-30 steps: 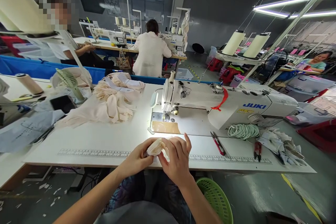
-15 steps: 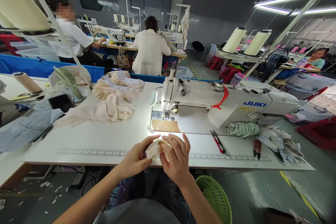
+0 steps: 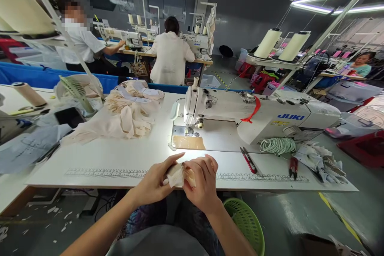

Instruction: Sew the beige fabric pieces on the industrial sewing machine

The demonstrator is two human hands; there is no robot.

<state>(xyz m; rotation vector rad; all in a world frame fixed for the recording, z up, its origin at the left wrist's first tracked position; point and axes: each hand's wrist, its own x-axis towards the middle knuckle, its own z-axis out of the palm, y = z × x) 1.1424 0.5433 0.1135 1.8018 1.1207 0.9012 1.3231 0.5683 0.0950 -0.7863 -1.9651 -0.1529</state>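
Worktop point(image 3: 105, 158) spans the middle of our frame, bearing a white sewing machine point(image 3: 222, 106) right of centre and a pale fabric pile point(image 3: 129, 122) left of centre. At lower centre, our left hand point(image 3: 154, 178) and right hand point(image 3: 202, 176) both grip a cream cloth bundle point(image 3: 176, 176) over the near edge.

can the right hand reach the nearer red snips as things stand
Probably yes: only tabletop lies between the right hand and those snips, though it would likely have to let go of the cloth first.
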